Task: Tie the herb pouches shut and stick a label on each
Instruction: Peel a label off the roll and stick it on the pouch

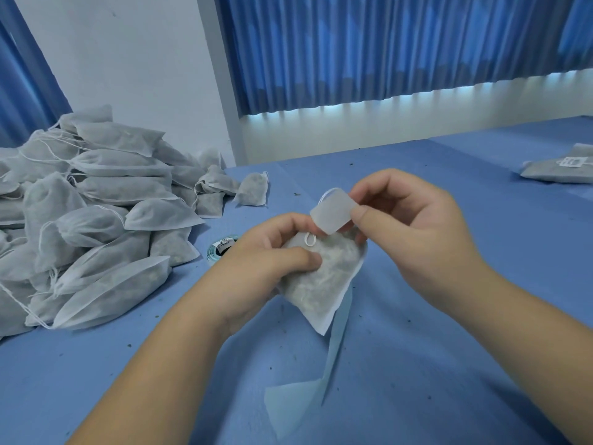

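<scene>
On my feed the left of the frame is filled by a big heap of white mesh pouches (90, 220), each stuffed with greyish dried herb, drawstrings trailing loose. In the centre the left hand (263, 268) grips one filled pouch (321, 277) just above the table, thumb pressed on its front; a small string loop (309, 240) shows at its gathered neck. A flat pouch (555, 171) lies at the far right edge with a white tag (572, 162) on it. The right hand (410, 226) pinches a small translucent label (333, 213) between thumb and fingers, just over the held pouch's neck. A pale backing strip (333, 348) trails from under that pouch toward the bottom, and a label roll (221, 248) sits just left of the left hand. The blue table (449, 332) is flecked with herb crumbs; blue curtains (385, 43) hang across the top, a white wall (128, 59) at upper left
</scene>
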A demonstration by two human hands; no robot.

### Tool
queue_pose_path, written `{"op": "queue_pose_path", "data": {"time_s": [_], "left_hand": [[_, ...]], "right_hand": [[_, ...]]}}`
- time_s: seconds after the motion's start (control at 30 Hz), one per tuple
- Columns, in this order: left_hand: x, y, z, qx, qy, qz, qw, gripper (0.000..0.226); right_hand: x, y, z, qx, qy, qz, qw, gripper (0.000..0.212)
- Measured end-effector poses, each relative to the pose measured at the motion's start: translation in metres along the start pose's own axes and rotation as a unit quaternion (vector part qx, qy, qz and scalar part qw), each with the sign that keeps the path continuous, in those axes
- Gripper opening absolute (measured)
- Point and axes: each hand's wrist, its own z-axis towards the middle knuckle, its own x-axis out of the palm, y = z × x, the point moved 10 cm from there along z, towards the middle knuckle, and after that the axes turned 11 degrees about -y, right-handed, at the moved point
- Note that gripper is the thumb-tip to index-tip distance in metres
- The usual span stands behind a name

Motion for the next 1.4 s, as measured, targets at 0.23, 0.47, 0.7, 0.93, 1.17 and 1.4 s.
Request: {"op": "queue_pose_path", "data": {"time_s": [0.23,0.47,0.7,0.93,1.17,1.4], "left_hand": [[-0.005,0.000,0.003,0.001,-0.066,0.037,0.997,0.034],[-0.003,0.000,0.002,-0.001,-0.050,0.009,0.999,0.044],[0.001,0.006,0.002,-0.031,-0.018,-0.014,0.999,0.052],[0.002,0.009,0.003,-0.046,-0.008,-0.020,0.999,0.047],[0.001,0.011,0.004,-0.035,-0.032,0.018,0.999,0.053],[-0.003,0.005,0.003,-0.006,-0.099,0.037,0.994,0.042]], "right_hand": [[-0.003,-0.009,0.002,0.038,-0.014,0.032,0.999,0.008],[-0.005,-0.015,0.005,0.056,-0.023,0.050,0.997,0.009],[-0.001,-0.008,0.000,0.030,-0.015,0.017,0.999,0.010],[-0.001,0.002,-0.004,-0.008,-0.027,-0.007,1.000,0.009],[-0.017,-0.015,0.008,0.088,-0.084,0.077,0.990,0.019],[-0.001,-0.021,-0.002,0.085,-0.022,-0.026,0.996,0.021]]}}
